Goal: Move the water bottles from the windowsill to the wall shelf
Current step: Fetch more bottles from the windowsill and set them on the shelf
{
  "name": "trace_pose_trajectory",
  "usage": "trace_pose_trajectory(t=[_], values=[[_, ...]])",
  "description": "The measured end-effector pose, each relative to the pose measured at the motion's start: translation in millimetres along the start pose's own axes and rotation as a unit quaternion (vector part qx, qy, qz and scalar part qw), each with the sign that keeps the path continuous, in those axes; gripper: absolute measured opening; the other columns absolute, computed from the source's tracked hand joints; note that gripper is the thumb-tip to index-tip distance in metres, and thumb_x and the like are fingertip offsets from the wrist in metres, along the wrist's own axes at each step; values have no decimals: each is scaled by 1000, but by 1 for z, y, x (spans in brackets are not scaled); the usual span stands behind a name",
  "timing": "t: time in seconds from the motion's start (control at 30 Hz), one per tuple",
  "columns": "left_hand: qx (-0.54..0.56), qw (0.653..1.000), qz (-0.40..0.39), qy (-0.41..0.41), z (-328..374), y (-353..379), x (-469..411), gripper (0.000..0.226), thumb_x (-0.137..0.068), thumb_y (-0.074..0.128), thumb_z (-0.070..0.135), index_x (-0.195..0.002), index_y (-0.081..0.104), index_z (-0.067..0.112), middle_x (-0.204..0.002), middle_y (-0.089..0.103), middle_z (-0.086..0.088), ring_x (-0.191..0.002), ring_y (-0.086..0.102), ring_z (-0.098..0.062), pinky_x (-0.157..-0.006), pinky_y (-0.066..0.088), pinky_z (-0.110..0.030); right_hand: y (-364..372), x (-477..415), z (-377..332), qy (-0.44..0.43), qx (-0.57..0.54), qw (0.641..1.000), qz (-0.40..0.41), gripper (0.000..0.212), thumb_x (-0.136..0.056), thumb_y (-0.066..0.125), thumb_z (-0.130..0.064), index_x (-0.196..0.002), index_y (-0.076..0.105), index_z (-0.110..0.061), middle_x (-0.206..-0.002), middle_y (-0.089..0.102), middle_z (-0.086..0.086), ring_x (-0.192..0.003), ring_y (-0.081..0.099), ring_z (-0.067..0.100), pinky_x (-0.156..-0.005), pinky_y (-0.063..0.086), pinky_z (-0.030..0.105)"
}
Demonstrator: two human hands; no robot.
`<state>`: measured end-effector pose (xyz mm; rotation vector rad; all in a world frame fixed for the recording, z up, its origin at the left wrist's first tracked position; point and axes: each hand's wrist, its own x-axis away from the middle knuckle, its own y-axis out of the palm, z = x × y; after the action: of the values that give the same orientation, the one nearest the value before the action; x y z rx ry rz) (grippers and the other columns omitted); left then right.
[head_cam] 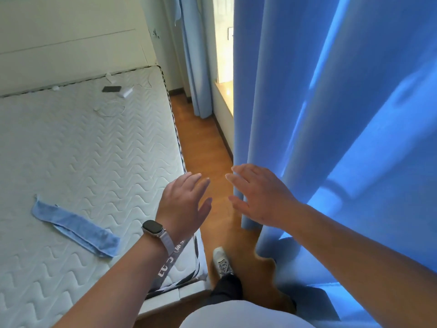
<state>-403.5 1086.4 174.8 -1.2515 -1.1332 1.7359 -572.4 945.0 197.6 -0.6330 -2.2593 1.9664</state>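
Both my hands are stretched out in front of me over a narrow strip of wooden floor. My left hand point(184, 202), with a watch on the wrist, is open and empty above the mattress corner. My right hand point(257, 197) is open too, its fingers at the edge of a blue curtain point(331, 114). Behind the curtain a dark shape like a bottle point(343, 188) shows through the cloth as a shadow. A sunlit stretch of the windowsill point(224, 91) appears farther back. No bottle is in plain sight and no wall shelf is visible.
A bare white mattress point(82, 162) fills the left, with a blue cloth strip point(75, 228), a phone point(111, 89) and charger cables on it. The wooden floor point(203, 143) runs between the bed and the window wall. My foot point(221, 261) stands on it.
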Motion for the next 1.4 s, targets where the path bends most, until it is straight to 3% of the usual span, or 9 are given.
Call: trace_pose_trajectory(t=[0.23, 0.43, 0.63, 0.9, 1.2, 1.4], values=[[29, 998, -8, -47, -73, 36, -92, 44, -83, 59, 34, -121, 68, 14, -123, 65, -11, -119, 57, -35, -94, 45, -51, 20, -121, 42, -17, -18, 1000, 15, 42, -90, 68, -29, -123, 63, -3, -128, 60, 17, -116, 56, 37, -91, 48, 49], [17, 998, -4, -63, -139, 52, -152, 44, -84, 57, 35, -120, 68, 12, -122, 65, -13, -117, 58, -37, -94, 46, -50, 34, -213, 68, -67, 4, 996, 51, 38, -90, 66, -32, -116, 67, -4, -119, 65, 14, -109, 60, 33, -86, 49, 44], [23, 996, 9, -82, -167, 49, -193, 45, -85, 57, 34, -123, 67, 12, -125, 64, -12, -121, 55, -35, -97, 42, -46, 46, -275, 87, -38, 13, 999, 32, 44, -92, 53, -43, -122, 62, -11, -124, 62, 7, -117, 54, 29, -93, 42, 40], [1, 996, -13, -93, -206, 61, -255, 44, -86, 59, 33, -125, 65, 13, -127, 63, -12, -121, 53, -34, -95, 42, -45, 70, -350, 126, -21, 1, 1000, -1, 45, -94, 52, -45, -127, 57, -14, -129, 58, 6, -119, 51, 29, -96, 40, 42], [-35, 994, -38, -95, -269, 96, -394, 43, -88, 59, 32, -127, 63, 13, -129, 62, -12, -121, 53, -33, -96, 43, -47, 98, -481, 209, 31, -14, 999, -42, 49, -96, 40, -54, -133, 52, -24, -139, 53, -1, -128, 46, 25, -105, 37, 44], [-24, 995, -58, -72, -275, 126, -491, 44, -92, 57, 35, -131, 60, 15, -133, 59, -10, -126, 50, -31, -101, 42, -48, 99, -543, 271, 62, -13, 996, -56, 51, -96, 37, -56, -135, 50, -25, -141, 50, -2, -132, 42, 25, -108, 32, 44]])
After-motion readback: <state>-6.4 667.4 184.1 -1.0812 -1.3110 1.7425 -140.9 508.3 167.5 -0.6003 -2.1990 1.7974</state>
